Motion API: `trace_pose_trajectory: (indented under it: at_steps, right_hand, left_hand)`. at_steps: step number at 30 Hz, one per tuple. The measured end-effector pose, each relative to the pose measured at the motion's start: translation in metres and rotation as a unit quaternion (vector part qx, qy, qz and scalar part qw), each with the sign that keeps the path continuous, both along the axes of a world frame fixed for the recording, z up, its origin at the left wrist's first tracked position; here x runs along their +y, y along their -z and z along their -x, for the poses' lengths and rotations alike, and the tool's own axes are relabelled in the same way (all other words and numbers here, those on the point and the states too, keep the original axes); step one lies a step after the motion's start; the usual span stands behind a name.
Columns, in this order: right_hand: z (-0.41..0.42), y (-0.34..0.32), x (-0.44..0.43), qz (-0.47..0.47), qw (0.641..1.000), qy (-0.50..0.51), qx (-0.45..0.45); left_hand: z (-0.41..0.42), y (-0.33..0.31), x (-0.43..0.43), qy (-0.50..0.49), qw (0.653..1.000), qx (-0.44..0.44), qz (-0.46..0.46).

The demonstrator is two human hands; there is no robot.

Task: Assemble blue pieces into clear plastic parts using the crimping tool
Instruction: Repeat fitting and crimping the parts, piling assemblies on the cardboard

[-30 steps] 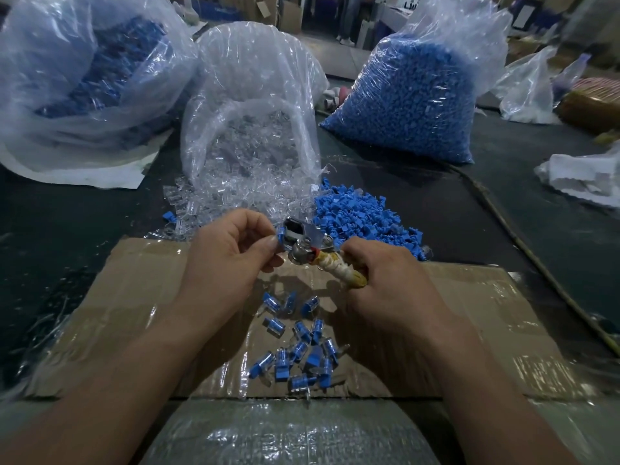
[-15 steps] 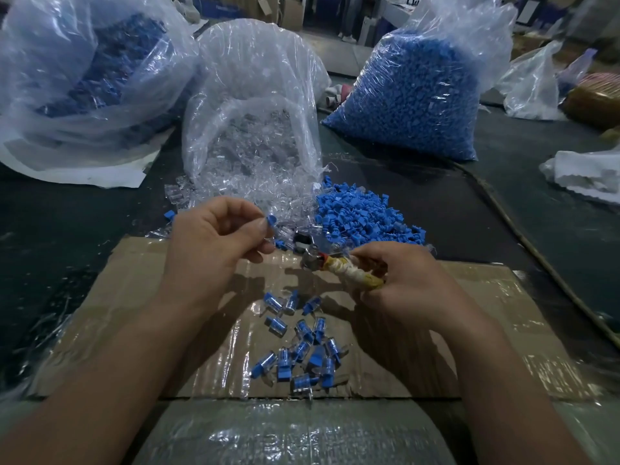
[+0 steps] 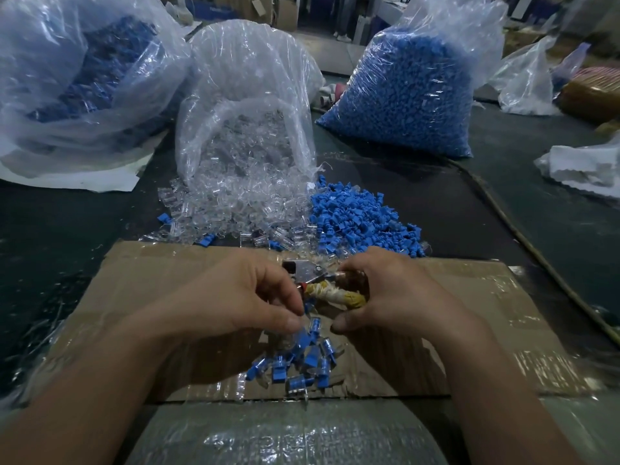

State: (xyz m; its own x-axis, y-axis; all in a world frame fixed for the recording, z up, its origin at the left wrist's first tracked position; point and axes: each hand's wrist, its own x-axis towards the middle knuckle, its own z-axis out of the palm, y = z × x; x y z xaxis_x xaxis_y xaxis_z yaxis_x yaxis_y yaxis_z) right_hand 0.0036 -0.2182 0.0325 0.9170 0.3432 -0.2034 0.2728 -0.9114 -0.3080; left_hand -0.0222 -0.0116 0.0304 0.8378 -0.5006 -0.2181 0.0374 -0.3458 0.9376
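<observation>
Head view: the right hand [image 3: 402,297] is clenched round the taped handles of the tool [image 3: 330,293], whose metal head points left, toward the left hand [image 3: 231,297]; the left hand's fingers are curled, tips close together just over the pile [image 3: 302,360] of finished units on the cardboard [image 3: 161,280]; a unit sits right at those fingertips, but blur hides the contact, so I cannot tell whether it is pinched or already let go.

The step looks like dropping 1 crimped unit and fetching the next pair. To do it well: release low over the pile so nothing bounces off the cardboard; keep the tool up and steady in the right hand, not set down; reach the left hand forward to the clear parts [image 3: 235,209] and the blue pieces [image 3: 355,219], heaped side by side on the tabletop [image 3: 453,196] just past the cardboard; take 1 of each, seat the blue fully and squarely in the clear before squeezing; a skewed insert would likely crack the shell.
</observation>
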Motion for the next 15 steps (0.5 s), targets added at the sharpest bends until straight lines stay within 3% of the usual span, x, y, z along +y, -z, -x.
trace_pose_trajectory:
  at_steps: [2, 5, 9, 12, 15]
  right_hand:
    - [0.0, 0.0, 0.001, 0.01, 1.0, -0.008, 0.006]
    - [0.001, -0.001, 0.0, 0.009, 1.0, -0.01, 0.021]
    - [0.002, -0.001, 0.0, 0.015, 0.999, -0.019, 0.032]
    - [0.003, -0.001, -0.001, 0.018, 0.999, -0.024, 0.039]
    - [0.003, 0.0, -0.003, 0.012, 0.998, -0.026, 0.048]
  left_hand:
    - [0.0, 0.0, 0.001, -0.01, 1.0, -0.027, -0.007]
    - [-0.007, 0.005, 0.002, -0.16, 0.985, -0.057, 0.022]
    - [-0.018, 0.021, 0.004, -0.372, 0.895, -0.229, -0.09]
    - [-0.027, 0.032, 0.01, -0.401, 0.853, -0.284, -0.178]
    - [-0.034, 0.038, 0.013, -0.382, 0.85, -0.279, -0.231]
